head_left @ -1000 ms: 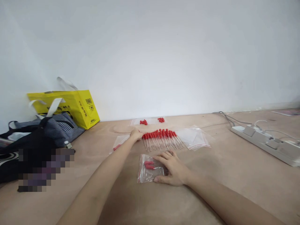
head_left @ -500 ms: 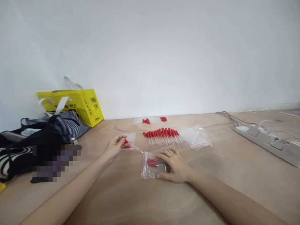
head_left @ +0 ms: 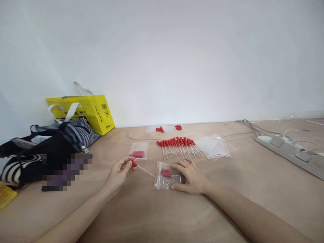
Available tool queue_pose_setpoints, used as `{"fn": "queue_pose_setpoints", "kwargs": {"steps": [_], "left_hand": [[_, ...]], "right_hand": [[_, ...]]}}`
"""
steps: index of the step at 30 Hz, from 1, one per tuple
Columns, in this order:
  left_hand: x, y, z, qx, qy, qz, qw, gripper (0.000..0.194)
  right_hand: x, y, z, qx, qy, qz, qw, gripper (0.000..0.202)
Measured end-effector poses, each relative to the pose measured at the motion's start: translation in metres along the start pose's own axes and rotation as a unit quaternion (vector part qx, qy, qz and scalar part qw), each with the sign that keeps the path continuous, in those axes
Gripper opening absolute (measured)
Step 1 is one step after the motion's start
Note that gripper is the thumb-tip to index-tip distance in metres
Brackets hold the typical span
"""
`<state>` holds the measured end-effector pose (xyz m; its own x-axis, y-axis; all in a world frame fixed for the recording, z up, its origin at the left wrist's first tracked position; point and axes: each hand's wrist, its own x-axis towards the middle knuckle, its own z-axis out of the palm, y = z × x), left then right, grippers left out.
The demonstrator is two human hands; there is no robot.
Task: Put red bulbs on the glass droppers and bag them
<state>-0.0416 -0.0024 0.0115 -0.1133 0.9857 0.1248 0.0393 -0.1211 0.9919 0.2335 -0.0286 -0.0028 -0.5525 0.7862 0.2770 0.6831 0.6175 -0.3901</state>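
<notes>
Slanted red-bulbed dropper (head_left: 140,167), clear bag (head_left: 164,183), lying flat

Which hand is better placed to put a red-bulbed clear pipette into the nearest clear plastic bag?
Likely left hand, holding a pipette pointed toward the bag; the right hand rests on it.

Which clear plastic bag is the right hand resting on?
The nearest clear plastic bag, showing two elongated red bulbs; the others lie farther back, beyond the right hand.
</notes>
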Motion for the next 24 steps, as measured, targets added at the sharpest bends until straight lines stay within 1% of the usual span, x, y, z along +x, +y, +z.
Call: {"fn": "queue_pose_setpoints", "kwargs": {"steps": [3, 5, 8, 11, 13, 14, 17, 20, 24], "left_hand": [[-0.008, -0.004, 0.010, -0.002, -0.019, -0.013, 1.000, 0.035], [-0.016, -0.006, 0.016, -0.006, -0.042, -0.030, 0.999, 0.034], [-0.027, -0.006, 0.026, 0.023, -0.108, -0.046, 0.993, 0.029], [-0.032, -0.005, 0.034, 0.085, -0.182, -0.003, 0.980, 0.023], [-0.031, -0.005, 0.039, 0.120, -0.229, 0.028, 0.966, 0.020], [-0.029, -0.005, 0.041, 0.132, -0.252, 0.033, 0.958, 0.018], [-0.022, -0.006, 0.049, 0.154, -0.305, 0.019, 0.940, 0.015], [-0.016, -0.008, 0.056, 0.165, -0.316, -0.002, 0.934, 0.019], [-0.014, -0.011, 0.059, 0.183, -0.289, 0.007, 0.940, 0.022]], "right_hand": [[0.000, 0.000, 0.000, 0.003, -0.002, -0.001, 1.000, 0.068], [0.000, 0.001, 0.001, 0.001, -0.002, -0.003, 1.000, 0.068], [0.000, 0.001, 0.001, 0.001, -0.001, -0.003, 1.000, 0.068], [0.000, 0.001, 0.001, 0.003, 0.001, -0.005, 1.000, 0.068], [0.000, 0.000, 0.001, 0.002, 0.002, -0.006, 1.000, 0.068], [0.000, 0.001, 0.002, 0.001, 0.002, -0.006, 1.000, 0.068], [0.001, 0.001, 0.002, 0.000, 0.001, -0.008, 1.000, 0.069], [0.001, 0.002, 0.003, 0.005, -0.005, -0.006, 1.000, 0.071], [0.001, 0.002, 0.001, 0.023, -0.003, -0.014, 1.000, 0.073]]}}
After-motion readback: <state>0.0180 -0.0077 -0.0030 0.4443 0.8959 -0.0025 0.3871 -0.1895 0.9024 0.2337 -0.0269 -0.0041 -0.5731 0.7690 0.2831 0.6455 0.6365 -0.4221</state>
